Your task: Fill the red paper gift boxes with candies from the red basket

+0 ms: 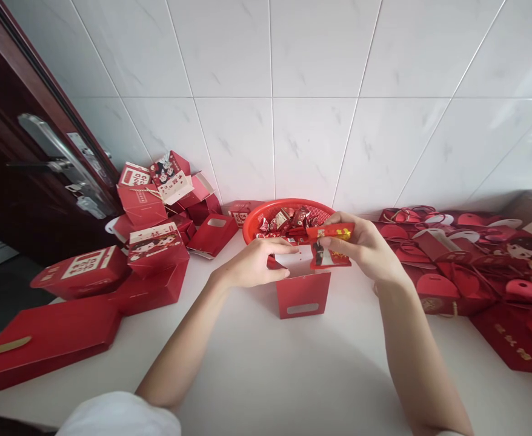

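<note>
A red gift box [303, 297] stands upright on the table with its top open and its pale inside showing. My right hand [354, 245] is closed on a red snack packet [332, 245] with yellow print, held over the right part of the box opening. At the box's left rim is my left hand [257, 260], its thumb and fingers apart around a red flap. Whether it presses on the flap I cannot tell. Behind the box, a red plastic basket [253, 219] contains several wrapped sweets [282, 221], partly hidden by my hands.
Several red gift boxes [152, 251] are piled at the left, near a dark door with a metal handle [61, 163]. Rows of closed red boxes [457, 260] fill the right side. A white tiled wall [311, 145] rises behind the white table [266, 375].
</note>
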